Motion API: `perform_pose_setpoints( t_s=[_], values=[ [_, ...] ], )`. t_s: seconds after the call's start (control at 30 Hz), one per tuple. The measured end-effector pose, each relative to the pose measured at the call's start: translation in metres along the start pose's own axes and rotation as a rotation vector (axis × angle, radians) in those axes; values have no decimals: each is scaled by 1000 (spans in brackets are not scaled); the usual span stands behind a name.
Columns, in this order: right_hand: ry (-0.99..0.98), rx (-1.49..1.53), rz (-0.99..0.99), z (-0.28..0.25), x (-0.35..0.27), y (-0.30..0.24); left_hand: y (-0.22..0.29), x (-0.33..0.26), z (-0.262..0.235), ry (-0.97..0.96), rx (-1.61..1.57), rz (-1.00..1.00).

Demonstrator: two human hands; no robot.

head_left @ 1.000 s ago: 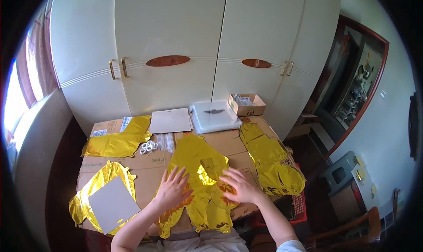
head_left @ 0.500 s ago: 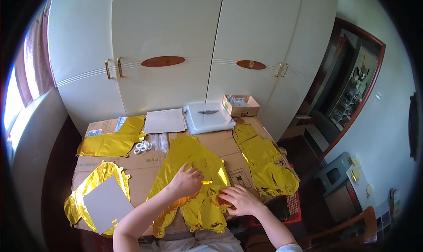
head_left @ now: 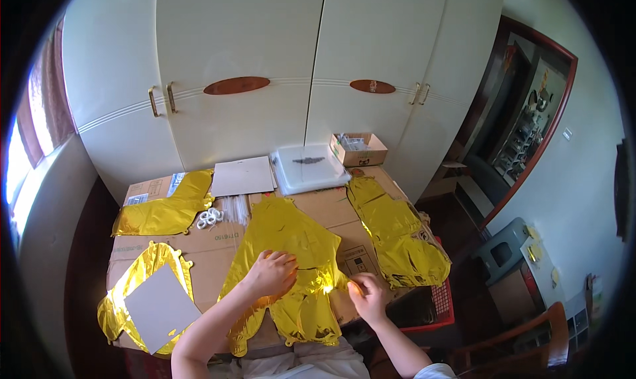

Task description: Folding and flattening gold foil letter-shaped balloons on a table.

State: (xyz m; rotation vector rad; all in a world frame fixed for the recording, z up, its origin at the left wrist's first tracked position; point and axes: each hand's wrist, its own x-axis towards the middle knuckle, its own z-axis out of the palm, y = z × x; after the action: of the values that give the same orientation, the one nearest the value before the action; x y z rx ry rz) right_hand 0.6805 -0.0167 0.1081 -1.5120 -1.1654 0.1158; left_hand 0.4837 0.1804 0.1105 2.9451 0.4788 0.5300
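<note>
Lying on a cardboard-covered table before white wardrobes, gold foil balloon: left hand flat, right hand fingers pinching its edge.

I see a bright, daylit room through the head camera. Light pours in from a window at the far left, blown out to white there. It falls across the white wardrobe doors evenly, with only soft shading near the bench. The gold foil sheet throws small hot glints, the strongest a spark just beside my right hand. Shadow deepens under the bench edge and in the doorway on the right. The fisheye bends the wardrobe lines toward the rim, and black vignette fills the corners. Focus is fair at centre, softer outward.
</note>
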Motion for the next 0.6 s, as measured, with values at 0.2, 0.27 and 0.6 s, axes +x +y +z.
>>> perform_pose_setpoints(
  t_s=[0.2,0.27,0.6],
  values=[
    [-144,-316,-401,29,-9,-22,-4,7,-2,139,-216,-153],
    [-216,-343,-447,36,-10,-35,-7,10,-12,91,-437,-293],
    [-406,-449,-517,51,-22,-34,3,12,-8,-13,-403,-597]
  ],
)
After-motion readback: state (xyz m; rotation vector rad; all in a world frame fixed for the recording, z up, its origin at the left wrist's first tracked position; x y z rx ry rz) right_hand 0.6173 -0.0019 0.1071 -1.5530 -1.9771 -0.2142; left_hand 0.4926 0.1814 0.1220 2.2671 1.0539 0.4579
